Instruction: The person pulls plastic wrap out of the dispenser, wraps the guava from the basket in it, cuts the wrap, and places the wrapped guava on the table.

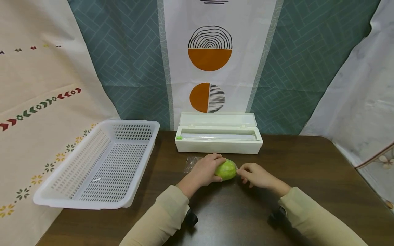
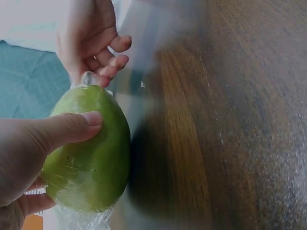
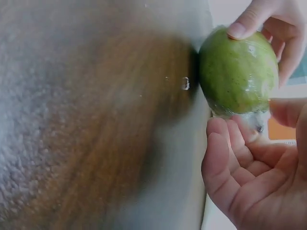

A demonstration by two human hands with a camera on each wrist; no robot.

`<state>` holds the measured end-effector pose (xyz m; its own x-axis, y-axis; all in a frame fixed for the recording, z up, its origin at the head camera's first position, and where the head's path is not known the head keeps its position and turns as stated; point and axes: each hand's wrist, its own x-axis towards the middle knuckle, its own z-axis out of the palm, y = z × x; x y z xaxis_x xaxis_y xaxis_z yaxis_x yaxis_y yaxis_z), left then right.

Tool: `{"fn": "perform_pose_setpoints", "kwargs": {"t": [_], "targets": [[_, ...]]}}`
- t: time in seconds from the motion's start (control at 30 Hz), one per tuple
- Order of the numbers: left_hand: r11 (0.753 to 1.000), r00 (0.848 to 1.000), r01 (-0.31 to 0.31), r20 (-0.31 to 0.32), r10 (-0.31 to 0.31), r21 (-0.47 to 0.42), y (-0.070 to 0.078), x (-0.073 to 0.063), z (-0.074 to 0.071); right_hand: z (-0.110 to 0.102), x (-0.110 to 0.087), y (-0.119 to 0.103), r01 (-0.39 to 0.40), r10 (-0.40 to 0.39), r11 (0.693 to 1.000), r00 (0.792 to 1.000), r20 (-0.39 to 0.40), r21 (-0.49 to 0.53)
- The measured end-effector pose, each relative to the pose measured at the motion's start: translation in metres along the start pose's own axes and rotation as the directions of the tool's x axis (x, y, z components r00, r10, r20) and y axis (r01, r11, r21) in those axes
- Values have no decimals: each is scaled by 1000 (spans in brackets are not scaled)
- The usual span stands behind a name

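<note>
A green, mango-like fruit (image 1: pixel 227 169) lies on the table, wrapped in clear cling film. My left hand (image 1: pixel 204 169) grips it from the left side, with the thumb (image 2: pixel 79 129) across its skin in the left wrist view. At the fruit's right end, my right hand (image 1: pixel 255 175) pinches the gathered film between thumb and index finger, while its other fingers curl loosely. A loose flap of cling film (image 1: pixel 191 164) spreads from the fruit's left end, partly behind the left hand. The film's twisted end is mostly hidden by the right fingertips.
Behind the hands stands a white cling film box (image 1: pixel 219 147), its lid (image 1: pixel 218 119) raised and a roll (image 1: pixel 215 136) inside. A white perforated basket (image 1: pixel 132 201) sits at the left, with a small white strip in it. The dark wooden table (image 1: pixel 234 222) ends before hanging cloths.
</note>
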<state>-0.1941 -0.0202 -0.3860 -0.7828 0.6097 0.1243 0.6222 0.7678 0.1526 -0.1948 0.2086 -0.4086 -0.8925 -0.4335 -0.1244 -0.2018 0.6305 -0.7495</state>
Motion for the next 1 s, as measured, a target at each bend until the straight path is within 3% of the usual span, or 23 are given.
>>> {"fn": "perform_pose_setpoints", "kwargs": {"t": [0.17,0.37,0.7,0.9,1.0], "targets": [[1000,1000,5,14,-5,23,1,-1,0,0,0,0,-11,9,998,999,32,67],[999,1000,-6,12,6,48,3,-1,1,4,2,-4,-115,107,984,992,62,137],[997,999,-34,-21,36,66,5,-4,1,9,4,-7,-189,168,918,982,90,349],[997,999,-40,-20,42,63,4,-4,1,9,4,-7,-174,158,921,985,74,348],[998,999,-37,-16,38,44,3,-4,1,8,2,-6,-157,149,951,988,50,268]]}}
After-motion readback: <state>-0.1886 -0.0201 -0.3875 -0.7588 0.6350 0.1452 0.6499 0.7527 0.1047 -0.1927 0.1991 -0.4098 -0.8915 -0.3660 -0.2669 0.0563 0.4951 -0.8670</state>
